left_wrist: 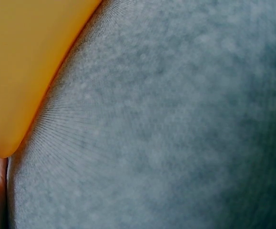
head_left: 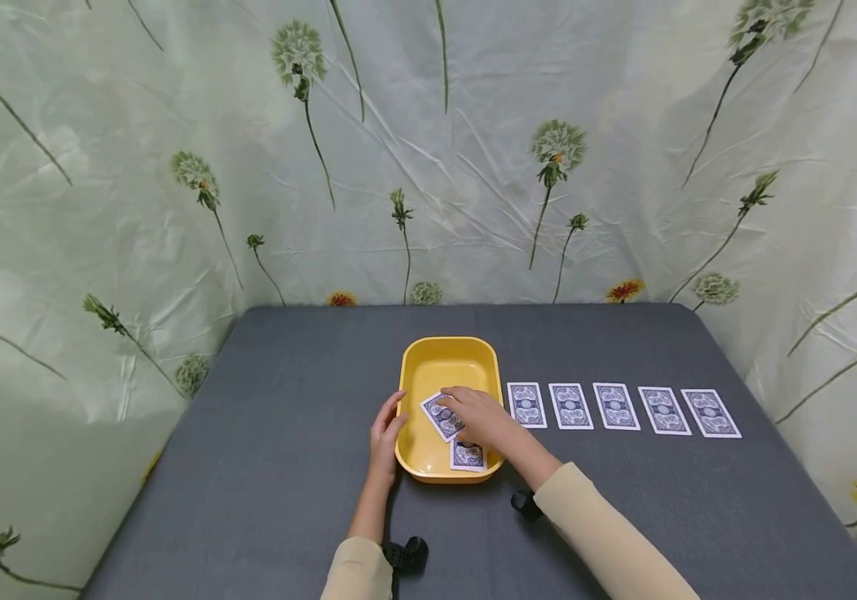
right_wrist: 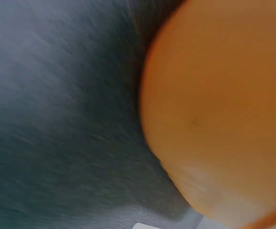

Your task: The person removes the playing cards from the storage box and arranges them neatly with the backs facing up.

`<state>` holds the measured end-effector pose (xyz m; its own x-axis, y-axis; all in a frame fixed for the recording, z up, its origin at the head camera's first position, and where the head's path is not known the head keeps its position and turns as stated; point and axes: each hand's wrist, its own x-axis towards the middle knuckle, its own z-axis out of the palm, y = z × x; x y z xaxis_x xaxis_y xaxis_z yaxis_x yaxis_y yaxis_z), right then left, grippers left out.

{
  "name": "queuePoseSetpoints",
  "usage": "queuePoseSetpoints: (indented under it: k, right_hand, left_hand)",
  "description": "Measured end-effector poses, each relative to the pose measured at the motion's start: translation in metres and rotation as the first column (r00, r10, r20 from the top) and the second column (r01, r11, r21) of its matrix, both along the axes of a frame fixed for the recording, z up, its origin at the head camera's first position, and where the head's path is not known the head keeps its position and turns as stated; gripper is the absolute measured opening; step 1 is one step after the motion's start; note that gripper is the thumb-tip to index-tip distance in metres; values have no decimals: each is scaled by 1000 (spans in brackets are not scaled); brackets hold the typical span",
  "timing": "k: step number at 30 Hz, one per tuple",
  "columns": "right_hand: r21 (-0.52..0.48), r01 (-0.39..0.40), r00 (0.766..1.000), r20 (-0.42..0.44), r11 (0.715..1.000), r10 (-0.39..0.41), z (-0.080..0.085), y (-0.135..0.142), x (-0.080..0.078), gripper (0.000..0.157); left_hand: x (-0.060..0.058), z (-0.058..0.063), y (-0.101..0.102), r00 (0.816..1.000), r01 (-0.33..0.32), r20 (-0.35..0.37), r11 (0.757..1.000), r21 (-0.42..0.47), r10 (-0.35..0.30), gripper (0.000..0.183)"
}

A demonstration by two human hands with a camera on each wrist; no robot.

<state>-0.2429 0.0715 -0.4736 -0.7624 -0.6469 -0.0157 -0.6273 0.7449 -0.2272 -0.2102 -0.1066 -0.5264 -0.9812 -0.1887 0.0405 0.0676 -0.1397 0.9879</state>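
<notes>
A yellow tray (head_left: 449, 352) with rounded corners stands on the grey table. Against the outer left side of the tray rests my left hand (head_left: 383, 429), its fingertips and thumb right at the rim. My right hand (head_left: 483, 418) reaches over the tray's right rim and pinches a blue-backed playing card (head_left: 438, 414), which is tilted, above the tray floor. Under that hand, a second playing card (head_left: 468, 457) lies face down in the near right part of the tray. The wrist views show mostly the tray's outer wall (left_wrist: 18, 62) and the cloth.
To the right of the tray, several face-down playing cards (head_left: 569, 406) lie in a spaced row on the grey tabletop (head_left: 308, 375). A white curtain with a dandelion print (head_left: 473, 167) hangs behind and beside the table. Black wrist cameras (head_left: 408, 555) sit at both wrists.
</notes>
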Motion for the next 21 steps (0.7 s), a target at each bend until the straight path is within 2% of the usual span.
queuePoseSetpoints:
  k: [4, 9, 13, 16, 21]
  right_hand:
    - [86, 2, 990, 139, 996, -14, 0, -6, -11, 72]
    - [187, 9, 963, 263, 982, -59, 1, -12, -20, 81]
    - [271, 5, 951, 296, 962, -88, 4, -17, -23, 83]
    - [307, 6, 953, 286, 952, -98, 7, -21, -25, 83]
    - [315, 18, 956, 272, 949, -109, 11, -23, -28, 84]
  left_hand:
    - [6, 5, 2, 1000, 9, -12, 1000, -4, -9, 38]
    - [3, -7, 0, 1000, 7, 2, 1000, 8, -7, 38]
    - [-1, -15, -1, 1000, -1, 6, 1000, 6, 1, 39]
    - [-2, -15, -2, 1000, -7, 4, 1000, 20, 7, 38]
    - [3, 6, 0, 1000, -2, 4, 1000, -3, 2, 38]
